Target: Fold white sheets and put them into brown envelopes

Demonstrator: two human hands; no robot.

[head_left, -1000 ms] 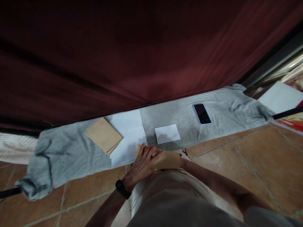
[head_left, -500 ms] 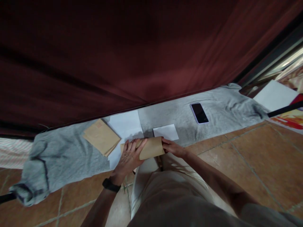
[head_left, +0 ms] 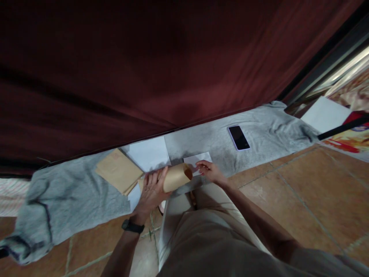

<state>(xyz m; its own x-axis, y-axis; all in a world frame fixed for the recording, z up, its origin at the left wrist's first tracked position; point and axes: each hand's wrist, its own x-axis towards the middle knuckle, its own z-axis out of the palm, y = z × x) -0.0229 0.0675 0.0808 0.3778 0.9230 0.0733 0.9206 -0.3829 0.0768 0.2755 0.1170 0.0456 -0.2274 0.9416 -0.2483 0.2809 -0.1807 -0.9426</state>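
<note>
My left hand (head_left: pixel 154 188), with a dark watch on the wrist, grips the left part of a brown paper envelope (head_left: pixel 176 177). The envelope bulges, and its mouth gapes at the right end. My right hand (head_left: pixel 210 170) is just right of that mouth, above a small white paper (head_left: pixel 198 158). Its fingers are loosely bent and apart, with nothing seen in them; whether they touch the paper I cannot tell. A stack of brown envelopes (head_left: pixel 118 171) lies to the left, partly over larger white sheets (head_left: pixel 151 152).
A grey cloth (head_left: pixel 76 196) covers the narrow bench. A phone (head_left: pixel 239 137) lies on it to the right. Behind hangs a dark red curtain (head_left: pixel 184 69). At far right are a white sheet (head_left: pixel 325 114) and a black bar (head_left: pixel 343 129). Below is a tiled floor (head_left: pixel 291 184).
My right hand has let go of the envelope's right end and moved up and right, over the small white paper. The envelope's mouth now gapes. My left hand still holds it.
</note>
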